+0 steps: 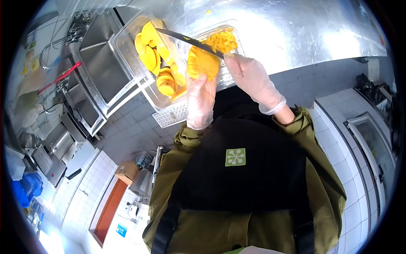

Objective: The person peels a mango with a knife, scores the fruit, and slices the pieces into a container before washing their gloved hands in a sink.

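Observation:
My left hand, in a clear plastic glove, is closed around a yellow mango piece with cut lines across its flesh. A knife is gripped by my gloved right hand; its dark blade points left and passes over the top of the mango piece. Just beyond the blade, diced mango lies in a clear plastic container. Larger peeled mango pieces fill part of another clear container, left of my left hand.
Both containers stand on a shiny steel counter, where a small mango bit lies near the far edge. A steel sink adjoins at the left. Behind me to the right is a glass-fronted fridge.

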Demonstrator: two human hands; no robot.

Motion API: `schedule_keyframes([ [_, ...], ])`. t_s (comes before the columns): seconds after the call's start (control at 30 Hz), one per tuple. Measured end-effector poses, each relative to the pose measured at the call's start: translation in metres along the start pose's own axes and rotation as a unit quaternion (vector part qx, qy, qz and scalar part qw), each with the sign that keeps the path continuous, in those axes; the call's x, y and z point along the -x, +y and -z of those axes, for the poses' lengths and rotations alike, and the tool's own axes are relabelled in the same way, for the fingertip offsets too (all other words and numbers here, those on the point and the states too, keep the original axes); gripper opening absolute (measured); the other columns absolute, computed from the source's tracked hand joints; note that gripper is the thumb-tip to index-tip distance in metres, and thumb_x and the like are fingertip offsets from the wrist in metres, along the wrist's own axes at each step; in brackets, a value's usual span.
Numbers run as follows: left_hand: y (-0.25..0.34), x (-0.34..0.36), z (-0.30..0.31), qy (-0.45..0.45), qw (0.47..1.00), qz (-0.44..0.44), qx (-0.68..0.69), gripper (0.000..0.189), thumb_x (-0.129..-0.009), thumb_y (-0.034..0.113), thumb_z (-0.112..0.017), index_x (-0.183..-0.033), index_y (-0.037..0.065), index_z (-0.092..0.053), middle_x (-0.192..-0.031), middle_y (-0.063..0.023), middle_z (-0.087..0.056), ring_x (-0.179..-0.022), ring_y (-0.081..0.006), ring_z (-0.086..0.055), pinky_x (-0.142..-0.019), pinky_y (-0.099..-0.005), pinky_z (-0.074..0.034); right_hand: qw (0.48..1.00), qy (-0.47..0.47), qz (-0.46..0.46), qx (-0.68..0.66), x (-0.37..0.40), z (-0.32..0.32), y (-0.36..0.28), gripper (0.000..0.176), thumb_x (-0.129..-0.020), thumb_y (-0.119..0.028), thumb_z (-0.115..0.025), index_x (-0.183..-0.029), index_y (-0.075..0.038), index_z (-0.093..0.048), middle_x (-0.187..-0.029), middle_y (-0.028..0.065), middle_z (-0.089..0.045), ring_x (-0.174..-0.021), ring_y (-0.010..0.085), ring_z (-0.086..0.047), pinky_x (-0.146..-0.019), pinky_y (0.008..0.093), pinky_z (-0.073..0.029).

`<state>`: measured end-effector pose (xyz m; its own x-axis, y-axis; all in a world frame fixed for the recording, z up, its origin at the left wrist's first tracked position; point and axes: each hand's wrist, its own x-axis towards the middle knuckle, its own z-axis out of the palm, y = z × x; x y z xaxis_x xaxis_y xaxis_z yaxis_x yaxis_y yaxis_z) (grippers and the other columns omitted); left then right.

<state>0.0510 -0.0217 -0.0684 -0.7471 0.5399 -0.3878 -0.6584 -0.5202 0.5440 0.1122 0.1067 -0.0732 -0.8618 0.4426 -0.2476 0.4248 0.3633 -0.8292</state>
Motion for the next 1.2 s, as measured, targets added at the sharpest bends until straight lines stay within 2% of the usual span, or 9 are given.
schedule_keyframes([
  [0.13, 0.007, 0.001, 0.005, -0.023, 0.999, 0.003, -0.031, 0.050, -0.079, 0.001, -0.058, -0.126, 0.001, -0.041, -0.125, -0.0106, -0.048, -0.118, -0.0213, -0.045, -0.103, -0.0348, -0.033, 0.998, 0.037, -0.019, -0.052, -0.005, 0.002, 0.000, 0.035, -0.094, -0.030, -0.044, -0.086, 0.001, -0.057, -0.067, 0.0222, -0.056, -0.064, 0.0378, -0.056, -0.057, 0.0382, -0.045],
  [0.17, 0.009, 0.001, 0.010, -0.024, 0.998, -0.005, -0.062, 0.047, -0.080, 0.000, -0.057, -0.125, 0.001, -0.042, -0.123, -0.0104, -0.049, -0.117, -0.0203, -0.046, -0.102, -0.0341, -0.034, 0.997, 0.016, -0.050, -0.051, -0.003, 0.010, -0.004, 0.034, -0.094, -0.027, -0.044, -0.082, 0.003, -0.055, -0.062, 0.0193, -0.053, -0.055, 0.0320, -0.051, -0.055, 0.0346, -0.043],
  [0.27, 0.015, -0.004, 0.023, -0.019, 0.985, -0.013, -0.171, 0.040, -0.082, -0.001, -0.053, -0.121, 0.002, -0.046, -0.119, -0.0086, -0.052, -0.112, -0.0163, -0.048, -0.097, -0.0306, -0.037, 0.983, -0.146, -0.096, -0.058, 0.001, 0.036, -0.021, 0.035, -0.094, -0.029, -0.037, -0.094, -0.002, -0.058, -0.080, 0.0219, -0.060, -0.074, 0.0382, -0.059, -0.067, 0.0395, -0.048],
  [0.37, 0.026, -0.005, 0.022, -0.018, 0.966, 0.002, -0.258, 0.035, -0.085, 0.000, -0.051, -0.119, 0.003, -0.048, -0.116, -0.0068, -0.054, -0.108, -0.0127, -0.049, -0.092, -0.0266, -0.038, 0.984, -0.176, 0.006, 0.001, 0.008, 0.036, -0.014, 0.030, -0.093, -0.025, -0.039, -0.097, -0.002, -0.057, -0.082, 0.0211, -0.060, -0.075, 0.0370, -0.059, -0.068, 0.0399, -0.048],
  [0.47, 0.029, -0.006, 0.021, -0.024, 0.943, -0.029, -0.331, 0.033, -0.088, 0.004, -0.050, -0.121, 0.003, -0.047, -0.115, -0.0053, -0.053, -0.106, -0.0120, -0.048, -0.091, -0.0249, -0.037, 0.987, -0.143, 0.059, -0.038, 0.012, 0.035, -0.009, 0.025, -0.091, -0.021, -0.042, -0.100, -0.002, -0.056, -0.086, 0.0198, -0.061, -0.077, 0.0363, -0.059, -0.067, 0.0397, -0.048],
  [0.6, 0.032, -0.007, 0.015, -0.020, 0.898, -0.058, -0.435, 0.035, -0.089, 0.005, -0.049, -0.123, 0.002, -0.045, -0.116, -0.0048, -0.053, -0.106, -0.0126, -0.047, -0.092, -0.0255, -0.036, 0.988, -0.101, 0.093, -0.065, 0.014, 0.033, -0.004, 0.026, -0.093, -0.021, -0.046, -0.086, 0.004, -0.053, -0.058, 0.0111, -0.044, -0.054, 0.0165, -0.042, -0.056, 0.0292, -0.043],
  [0.77, 0.027, -0.007, 0.020, -0.032, 0.896, -0.078, -0.436, 0.034, -0.089, 0.017, -0.056, -0.120, 0.004, -0.050, -0.111, -0.0027, -0.057, -0.101, -0.0116, -0.052, -0.090, -0.0242, -0.039, 0.991, -0.101, 0.082, 0.023, 0.013, 0.033, -0.005, 0.022, -0.090, -0.022, -0.048, -0.091, -0.003, -0.059, -0.077, 0.0165, -0.062, -0.070, 0.0344, -0.060, -0.060, 0.0394, -0.048],
  [1.07, 0.011, -0.003, 0.020, -0.009, 0.842, -0.106, -0.529, 0.017, -0.089, 0.010, -0.053, -0.103, 0.001, -0.054, -0.090, -0.0016, -0.058, -0.082, -0.0087, -0.051, -0.075, -0.0239, -0.043, 0.967, -0.037, 0.017, 0.251, 0.010, 0.008, -0.010, 0.028, -0.090, -0.031, -0.050, -0.080, -0.006, -0.057, -0.056, 0.0116, -0.055, -0.053, 0.0299, -0.058, -0.047, 0.0367, -0.046],
  [1.2, 0.008, 0.002, 0.021, -0.005, 0.851, -0.102, -0.514, 0.010, -0.089, 0.011, -0.054, -0.093, 0.003, -0.052, -0.082, 0.0004, -0.054, -0.075, -0.0069, -0.047, -0.070, -0.0218, -0.042, 0.983, 0.027, 0.022, 0.179, 0.002, 0.001, 0.006, 0.029, -0.090, -0.032, -0.049, -0.078, -0.006, -0.056, -0.054, 0.0123, -0.055, -0.052, 0.0311, -0.057, -0.047, 0.0376, -0.045],
])
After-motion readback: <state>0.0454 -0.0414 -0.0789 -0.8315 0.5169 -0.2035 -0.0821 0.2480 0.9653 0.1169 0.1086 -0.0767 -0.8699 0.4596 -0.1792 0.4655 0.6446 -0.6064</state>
